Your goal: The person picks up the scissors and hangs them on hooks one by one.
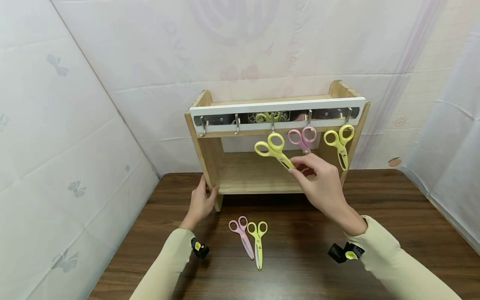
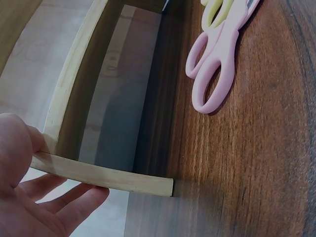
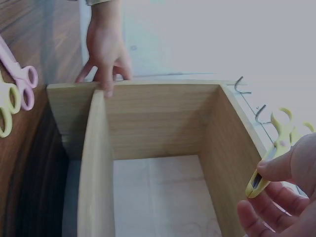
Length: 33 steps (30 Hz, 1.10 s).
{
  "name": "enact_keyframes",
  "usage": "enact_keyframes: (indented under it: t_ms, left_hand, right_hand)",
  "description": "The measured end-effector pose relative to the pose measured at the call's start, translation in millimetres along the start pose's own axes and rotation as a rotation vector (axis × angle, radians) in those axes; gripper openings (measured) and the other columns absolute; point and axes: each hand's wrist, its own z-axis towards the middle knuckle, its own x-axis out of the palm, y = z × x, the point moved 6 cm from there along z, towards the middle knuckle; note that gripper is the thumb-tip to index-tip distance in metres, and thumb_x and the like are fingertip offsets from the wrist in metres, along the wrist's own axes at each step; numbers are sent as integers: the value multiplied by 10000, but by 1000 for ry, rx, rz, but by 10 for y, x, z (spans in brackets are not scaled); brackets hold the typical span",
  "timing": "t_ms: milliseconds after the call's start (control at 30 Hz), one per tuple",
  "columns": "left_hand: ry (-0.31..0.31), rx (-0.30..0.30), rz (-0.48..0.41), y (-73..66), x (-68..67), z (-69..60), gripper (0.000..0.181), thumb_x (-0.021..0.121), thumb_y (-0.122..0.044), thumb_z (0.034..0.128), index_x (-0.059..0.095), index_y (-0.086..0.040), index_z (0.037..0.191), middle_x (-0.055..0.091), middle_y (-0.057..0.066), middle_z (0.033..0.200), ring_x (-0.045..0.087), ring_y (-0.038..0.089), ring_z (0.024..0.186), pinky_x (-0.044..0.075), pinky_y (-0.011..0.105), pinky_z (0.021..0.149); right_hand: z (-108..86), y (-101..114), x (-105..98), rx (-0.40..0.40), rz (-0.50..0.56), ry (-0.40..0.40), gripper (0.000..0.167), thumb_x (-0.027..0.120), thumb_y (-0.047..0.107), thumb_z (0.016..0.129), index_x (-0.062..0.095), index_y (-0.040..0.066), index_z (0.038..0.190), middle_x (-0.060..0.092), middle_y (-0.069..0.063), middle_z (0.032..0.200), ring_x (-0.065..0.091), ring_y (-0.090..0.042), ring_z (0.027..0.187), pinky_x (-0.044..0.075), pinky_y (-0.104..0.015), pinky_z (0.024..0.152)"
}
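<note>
My right hand (image 1: 318, 183) pinches yellow scissors (image 1: 276, 152) by the blade end, handles up, just below the middle hook (image 1: 273, 121). Whether a handle ring touches that hook, I cannot tell. In the right wrist view, thumb and fingers hold the same yellow scissors (image 3: 279, 143). My left hand (image 1: 202, 202) grips the left side panel of a wooden shelf (image 1: 258, 171); in the left wrist view its thumb and fingers lie on either side of the panel edge (image 2: 108, 176). Pink scissors (image 1: 304, 139) and other yellow scissors (image 1: 340, 143) hang from the two right hooks.
Pink scissors (image 1: 243, 238) and yellow scissors (image 1: 258, 243) lie side by side on the dark wooden table (image 1: 300, 258) before the shelf. Two left hooks (image 1: 237, 123) on the white rail (image 1: 225, 107) hold nothing. Patterned cloth (image 1: 150, 62) stands behind and beside the table.
</note>
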Motion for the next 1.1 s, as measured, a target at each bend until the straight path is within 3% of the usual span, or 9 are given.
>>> enact_keyframes:
  t_ms: [367, 633, 1100]
  left_hand:
    - [0, -21, 13, -11, 4, 8, 507, 596, -143, 1047, 409, -37, 1507, 642, 289, 1274, 663, 412, 1145, 618, 516, 807]
    - [-3, -22, 5, -4, 3, 8, 523, 599, -125, 1043, 396, -31, 1517, 628, 302, 1286, 661, 428, 1146, 622, 510, 795]
    - [4, -33, -13, -17, -2, 6, 514, 593, -112, 1045, 394, -26, 1511, 614, 310, 1301, 658, 432, 1147, 622, 512, 793]
  right_hand:
    - [53, -85, 134, 113, 21, 1, 164, 817, -27, 848, 782, 23, 1001, 725, -40, 830, 672, -131, 707, 548, -143, 647]
    - [16, -143, 163, 124, -5, 14, 149, 810, -14, 859, 778, 34, 996, 720, -38, 823, 681, -143, 700, 541, -131, 633]
    - [-3, -152, 266, 89, -52, -2, 155, 812, 13, 857, 750, 23, 998, 720, -62, 813, 692, -161, 689, 607, -338, 598]
